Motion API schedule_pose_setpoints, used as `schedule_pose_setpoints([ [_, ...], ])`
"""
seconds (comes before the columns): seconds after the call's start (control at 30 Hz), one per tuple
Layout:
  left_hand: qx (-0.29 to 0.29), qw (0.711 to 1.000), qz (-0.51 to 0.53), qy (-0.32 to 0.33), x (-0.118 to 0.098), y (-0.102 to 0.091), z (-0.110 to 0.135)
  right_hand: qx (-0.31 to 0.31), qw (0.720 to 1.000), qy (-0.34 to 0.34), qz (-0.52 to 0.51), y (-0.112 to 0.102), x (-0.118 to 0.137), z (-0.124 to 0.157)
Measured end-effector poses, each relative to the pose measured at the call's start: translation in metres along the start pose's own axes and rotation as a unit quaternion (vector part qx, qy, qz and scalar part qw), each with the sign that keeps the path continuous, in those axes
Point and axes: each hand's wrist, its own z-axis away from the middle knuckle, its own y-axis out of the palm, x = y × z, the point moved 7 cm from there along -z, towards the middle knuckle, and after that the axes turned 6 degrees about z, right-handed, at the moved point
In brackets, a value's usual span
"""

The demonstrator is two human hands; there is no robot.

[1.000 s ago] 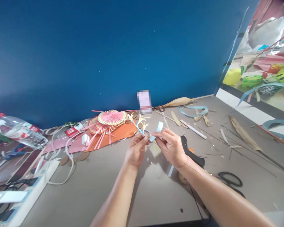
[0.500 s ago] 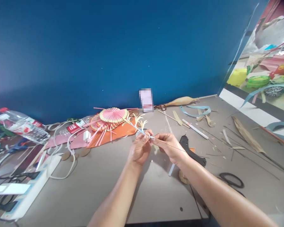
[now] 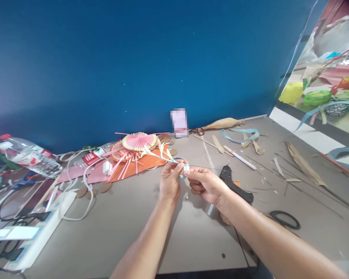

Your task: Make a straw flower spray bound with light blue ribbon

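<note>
Both my hands are raised over the middle of the table, fingertips almost touching. In my left hand (image 3: 171, 181), thumb and fingers pinch a thin craft flower stem (image 3: 160, 155), which carries pale, narrow petals at its tip and light-blue wrapping below them. Its dark wire continues to the right behind my right hand (image 3: 206, 184). That hand is closed, thumb and forefinger pinching a short piece of light-blue tape (image 3: 186, 167) beside the stem. Part of the tape hangs below the left fingertips. A black glue gun (image 3: 235, 185) lies just beyond my right wrist.
Folded pink paper fans (image 3: 140, 142) rest on orange paper (image 3: 128, 170) at the back. To the left are plastic bottles (image 3: 31, 157), cables and a power strip (image 3: 43, 232). Dried husks (image 3: 304, 162), wires, a pen (image 3: 240, 158) and black-handled scissors (image 3: 285, 219) lie right.
My right fingers have moved from the wire to the light-blue tape and are now more curled. The flower's tip has dropped slightly and swung left.
</note>
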Motion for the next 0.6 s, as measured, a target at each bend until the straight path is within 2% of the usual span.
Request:
schedule_pose_setpoints([
  [0.17, 0.015, 0.996, -0.069, 0.063, -0.009, -0.001, 0.002, 0.008, 0.999, 0.01, -0.036, 0.004, -0.002, 0.001],
  [0.37, 0.013, 0.969, -0.195, 0.15, -0.027, 0.001, 0.006, 0.006, 0.998, 0.018, -0.052, 0.003, 0.004, 0.006],
  [0.6, 0.025, 0.96, -0.222, 0.167, -0.038, 0.007, 0.007, -0.053, 0.995, -0.058, -0.058, -0.013, 0.033, 0.012],
])
